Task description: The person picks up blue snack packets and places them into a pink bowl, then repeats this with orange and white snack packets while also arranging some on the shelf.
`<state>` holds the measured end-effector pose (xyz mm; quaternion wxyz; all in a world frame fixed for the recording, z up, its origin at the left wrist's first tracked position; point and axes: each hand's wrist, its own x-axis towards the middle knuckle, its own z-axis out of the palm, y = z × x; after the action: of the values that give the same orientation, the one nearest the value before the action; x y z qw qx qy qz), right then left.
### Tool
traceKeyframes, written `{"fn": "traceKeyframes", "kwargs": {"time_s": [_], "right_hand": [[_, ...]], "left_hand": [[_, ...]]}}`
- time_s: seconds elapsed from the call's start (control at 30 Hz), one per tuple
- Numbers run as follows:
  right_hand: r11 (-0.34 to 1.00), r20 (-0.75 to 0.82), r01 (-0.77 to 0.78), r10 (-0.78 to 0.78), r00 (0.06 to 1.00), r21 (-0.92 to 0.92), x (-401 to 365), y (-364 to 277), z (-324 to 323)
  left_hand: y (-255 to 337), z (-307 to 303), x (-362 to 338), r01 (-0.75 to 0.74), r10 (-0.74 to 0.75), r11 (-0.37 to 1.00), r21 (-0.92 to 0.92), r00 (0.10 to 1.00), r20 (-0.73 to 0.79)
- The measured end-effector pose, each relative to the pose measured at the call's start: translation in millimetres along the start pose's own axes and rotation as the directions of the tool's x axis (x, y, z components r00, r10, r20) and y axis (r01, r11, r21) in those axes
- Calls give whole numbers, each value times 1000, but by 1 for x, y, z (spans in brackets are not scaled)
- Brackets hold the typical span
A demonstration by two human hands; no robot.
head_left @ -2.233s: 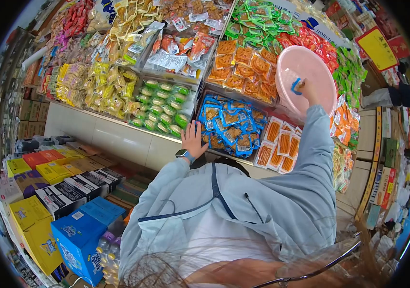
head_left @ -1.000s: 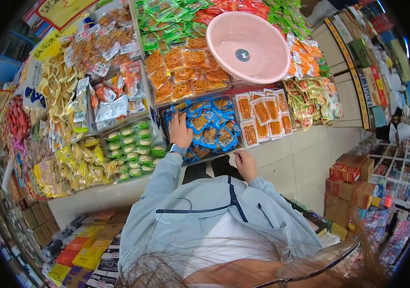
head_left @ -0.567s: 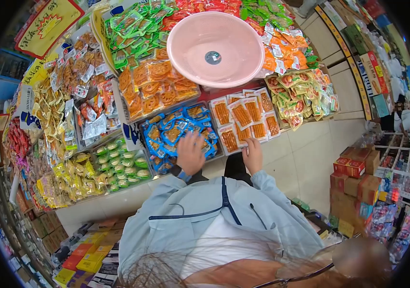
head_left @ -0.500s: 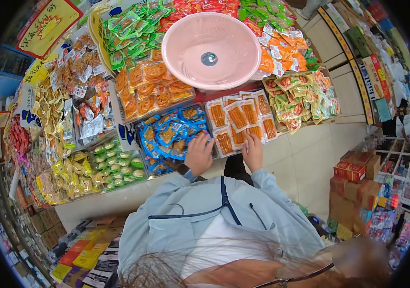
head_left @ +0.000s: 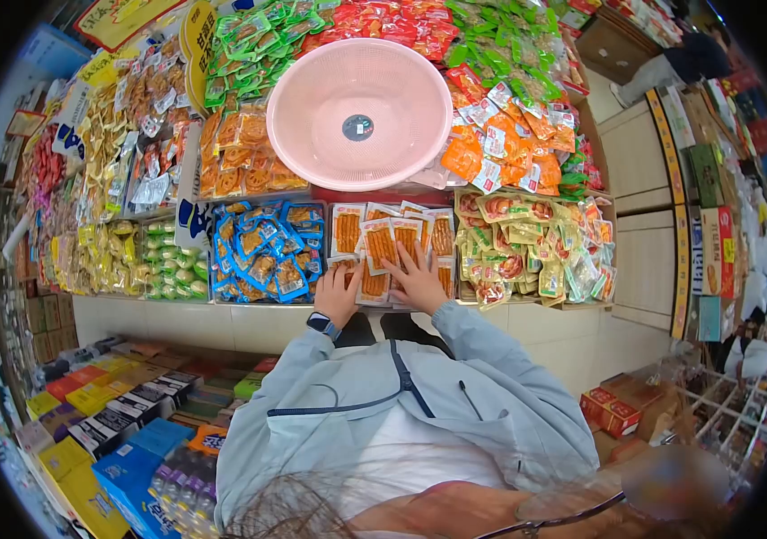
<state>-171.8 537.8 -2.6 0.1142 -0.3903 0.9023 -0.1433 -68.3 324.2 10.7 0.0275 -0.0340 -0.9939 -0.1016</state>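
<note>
Both hands have shifted since 0.5 seconds ago: the left hand (head_left: 337, 298), then at the edge of the glossy blue plastic packets (head_left: 267, 256), now touches the front left of the flat, pale-edged packets of orange-brown strips (head_left: 379, 241), and the right hand (head_left: 419, 282) reaches farther across them. Beyond the strip packets sits 1 round, pale pink plastic basket (head_left: 298, 117). Right of them spreads a heap of cream-and-red plastic packets (head_left: 527, 242); the blue packets lie to their left. Strip packets overlap in the front row between these 2 heaps. Right fingers fan out, released, over the strip packets; left fingers bend over the nearer ones, and I cannot tell whether they grasp any. Around the left wrist is 1 dark-faced smartwatch (head_left: 318, 322).
</note>
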Motion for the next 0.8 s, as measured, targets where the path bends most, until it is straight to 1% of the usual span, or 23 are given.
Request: {"fn": "traceKeyframes", "kwargs": {"time_s": [0.03,0.07,0.17,0.2,0.3,0.37,0.43,0.5,0.57,0.6,0.63,0.7,0.73,0.8], "right_hand": [[1000,-3,-4,4,1000,-3,1,2,3],[1000,-5,-9,9,1000,-5,1,2,7],[1000,16,-23,23,1000,-4,3,0,7],[999,27,-32,32,999,-3,2,-1,7],[999,60,-34,34,998,-6,3,0,6],[999,71,-36,37,997,-14,3,-1,5],[999,68,-34,35,997,-9,4,0,4],[1000,52,-28,28,998,10,2,1,6],[999,52,-32,33,998,-11,2,0,6],[999,52,-35,36,998,-22,2,0,6],[999,50,-35,36,998,-17,1,-1,6],[999,42,-33,34,999,-11,2,1,5],[999,43,-32,32,999,-7,0,0,7],[1000,36,-24,24,999,-6,2,3,8]], "left_hand": [[0,-3,0,-2,2,1000,1,1000,24],[-1,-5,0,-20,20,1000,-12,1000,7],[-6,9,1,86,-86,996,-2,996,-17],[-6,3,4,108,-111,993,-42,991,-72],[-7,-50,40,133,-170,979,-152,950,-263],[-9,-102,81,117,-194,972,-206,890,-413],[-15,-134,123,40,-177,969,-244,803,-569],[-21,-161,169,-5,-176,956,-293,789,-588],[-35,-162,216,-2,-158,943,-332,877,-453],[-41,-161,238,78,-154,968,-237,934,-322],[-46,-158,256,142,-164,982,-128,969,-183],[-58,-132,286,114,-114,993,-14,993,-20],[-60,-118,290,91,-94,995,40,993,69],[-62,-102,294,116,-142,986,121,962,234]]}}
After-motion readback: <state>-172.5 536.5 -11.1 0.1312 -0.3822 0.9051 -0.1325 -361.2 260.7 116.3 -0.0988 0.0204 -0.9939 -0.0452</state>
